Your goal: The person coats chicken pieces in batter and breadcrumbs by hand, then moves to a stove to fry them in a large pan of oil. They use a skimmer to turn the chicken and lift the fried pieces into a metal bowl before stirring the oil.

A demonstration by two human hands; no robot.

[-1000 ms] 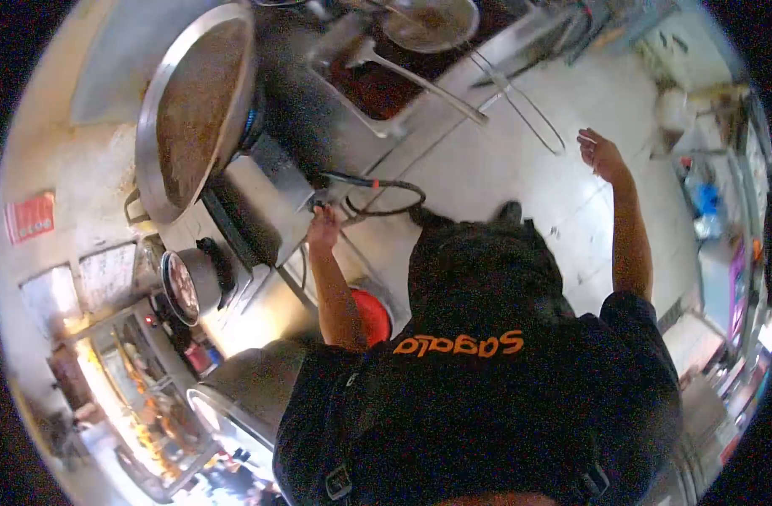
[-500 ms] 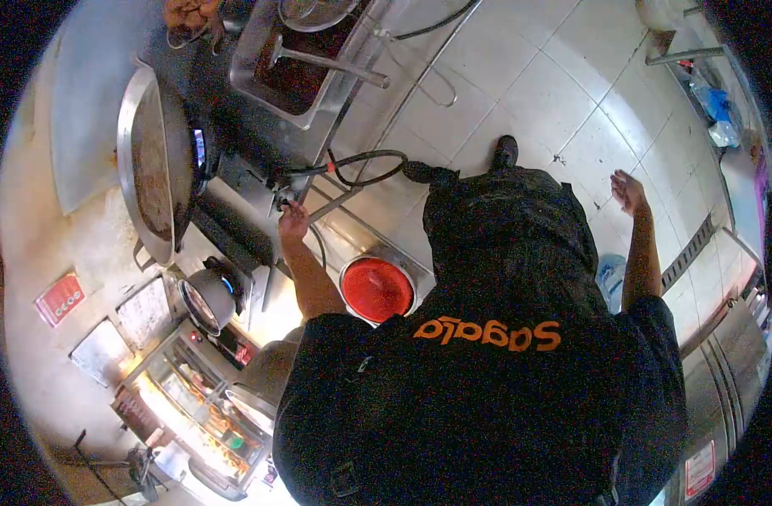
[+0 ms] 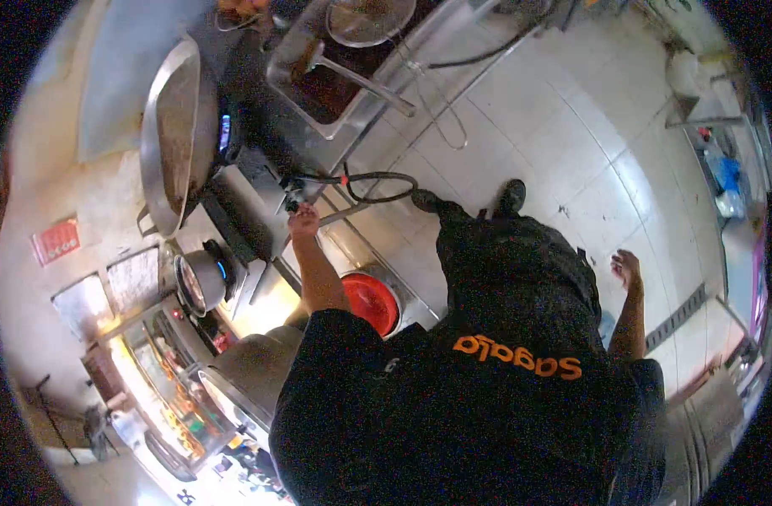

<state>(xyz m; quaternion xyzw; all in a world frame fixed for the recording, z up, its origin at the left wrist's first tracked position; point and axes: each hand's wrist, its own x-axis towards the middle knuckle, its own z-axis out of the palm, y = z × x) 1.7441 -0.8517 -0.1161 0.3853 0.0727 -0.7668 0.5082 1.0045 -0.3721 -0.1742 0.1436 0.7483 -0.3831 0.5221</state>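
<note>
My left hand [image 3: 303,221] reaches to the front of the stove, its fingers closed around a small dark valve knob [image 3: 292,205] that they partly cover. From beside the knob a black hose [image 3: 386,175] with a red band loops out. Behind the valve, a large wok [image 3: 168,135] stands on the stove over a blue flame [image 3: 225,133]. A smaller pot [image 3: 202,282] sits nearer, also with a blue glow beside it. My right hand [image 3: 625,266] hangs away from everything over the floor, holding nothing, its fingers loosely bent and apart.
Beyond the stove, a metal basin [image 3: 327,131] holds dark red contents, a round strainer [image 3: 369,21] and a long-handled tool [image 3: 369,84]. A red tub [image 3: 367,304] stands by my left arm. A lit display case [image 3: 154,388] is at lower left; shelving holds a blue bag [image 3: 727,173].
My view has turned, so the stove and basin sit further right in the picture. My left hand remains at the valve knob. My right hand appears lower, its fingers a bit more bent.
</note>
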